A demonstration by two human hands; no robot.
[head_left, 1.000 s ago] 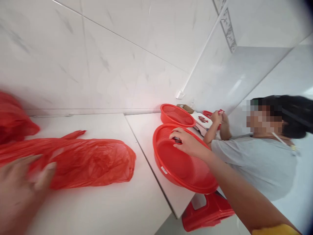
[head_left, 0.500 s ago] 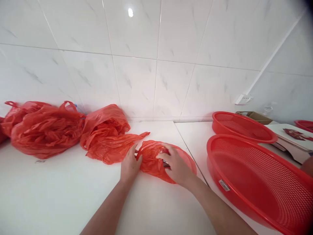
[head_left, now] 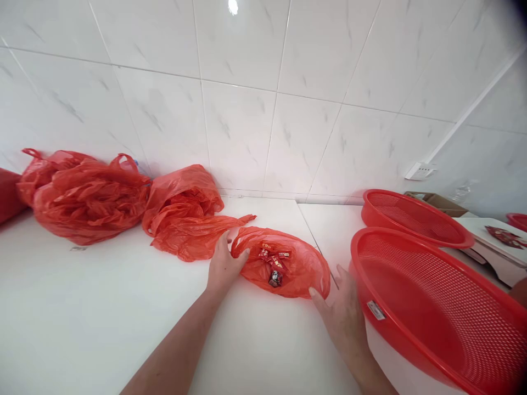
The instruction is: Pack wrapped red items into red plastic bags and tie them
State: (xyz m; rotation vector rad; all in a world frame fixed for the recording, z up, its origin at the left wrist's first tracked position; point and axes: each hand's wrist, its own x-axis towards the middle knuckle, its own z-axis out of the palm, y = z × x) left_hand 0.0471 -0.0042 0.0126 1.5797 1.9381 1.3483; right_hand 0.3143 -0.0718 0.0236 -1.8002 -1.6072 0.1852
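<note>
Curving at the rim, the left hand (head_left: 224,267) may pinch, I cannot tell; the red bag (head_left: 302,269), on the white table (head_left: 111,307), seems light, slippery, tearable, best held by gathered rim; the right hand (head_left: 345,310) spreads loose

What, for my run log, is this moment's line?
left hand: at red bag rim; right hand: at rim; wrapped packets: in bag; large basket: right

Workroom; tiled wall (head_left: 239,131), red baskets (head_left: 411,285)
</note>
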